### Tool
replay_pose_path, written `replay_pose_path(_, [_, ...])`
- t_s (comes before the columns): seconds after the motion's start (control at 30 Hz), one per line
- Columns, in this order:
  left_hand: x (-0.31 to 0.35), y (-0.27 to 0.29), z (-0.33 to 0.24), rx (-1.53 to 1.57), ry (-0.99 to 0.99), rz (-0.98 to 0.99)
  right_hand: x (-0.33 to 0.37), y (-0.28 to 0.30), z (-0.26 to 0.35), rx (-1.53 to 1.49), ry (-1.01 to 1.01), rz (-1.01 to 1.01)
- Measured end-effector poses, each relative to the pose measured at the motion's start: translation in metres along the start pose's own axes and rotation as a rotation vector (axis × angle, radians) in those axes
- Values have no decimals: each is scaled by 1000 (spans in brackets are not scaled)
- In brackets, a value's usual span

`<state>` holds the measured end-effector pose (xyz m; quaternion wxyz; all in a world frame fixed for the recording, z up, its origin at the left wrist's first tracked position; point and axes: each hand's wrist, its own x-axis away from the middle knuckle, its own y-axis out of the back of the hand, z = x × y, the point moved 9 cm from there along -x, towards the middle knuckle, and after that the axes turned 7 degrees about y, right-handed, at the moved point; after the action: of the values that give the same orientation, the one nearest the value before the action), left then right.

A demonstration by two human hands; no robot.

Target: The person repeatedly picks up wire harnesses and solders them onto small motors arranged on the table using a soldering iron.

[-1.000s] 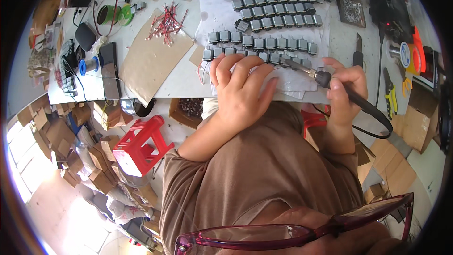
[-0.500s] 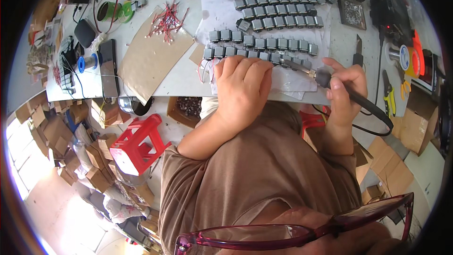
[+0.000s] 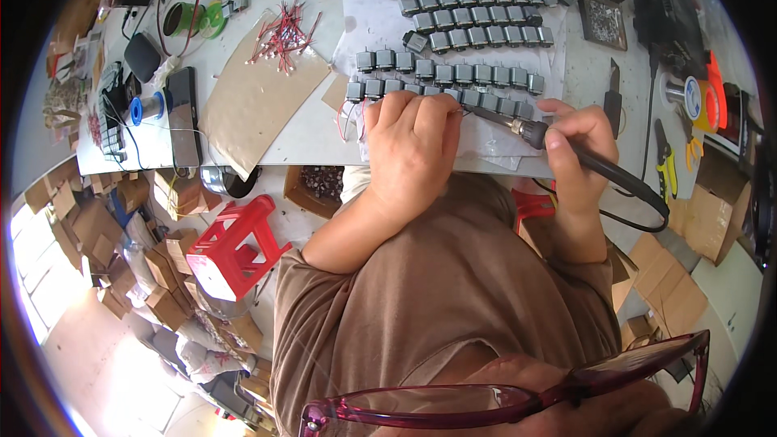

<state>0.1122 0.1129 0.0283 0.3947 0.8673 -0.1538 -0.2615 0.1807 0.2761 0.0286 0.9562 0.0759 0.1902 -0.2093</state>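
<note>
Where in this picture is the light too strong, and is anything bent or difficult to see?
Head view: the window at far left and the floor near it are washed out to white; head view: fisheye distortion bows the front edge of the table; head view: the tip of the soldering iron is hard to make out beside the left hand.

Soldering iron (image 3: pixel 532 133) closer to left hand (image 3: pixel 411 147)

Soldering iron (image 3: pixel 530 132) aslant beside grey motors (image 3: pixel 443 74)
</note>
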Motion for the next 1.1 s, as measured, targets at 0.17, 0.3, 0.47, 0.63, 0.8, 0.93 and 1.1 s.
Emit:
replay_pose_path(0.17, [-1,1,-1,2,-3,7,0,-1,1,-11,14,-4])
replay_pose_path(0.3, [0,1,0,10,-17,-9,0,0,0,-13,9,4])
replay_pose_path(0.47, [0,0,-1,6,-18,9,0,-1,0,-6,18,-6])
replay_pose_path(0.63, [0,0,0,13,-11,9,0,-2,1,10,35,-1])
replay_pose_path(0.8, [-1,0,-1,2,-9,17,0,-3,2,16,31,10])
replay_pose_path(0.93, [-2,-1,-1,-3,-5,24,-1,-4,2,15,30,4])
replay_pose_path(1.1, [-3,0,-3,-13,-9,25,3,0,3,6,67,-26])
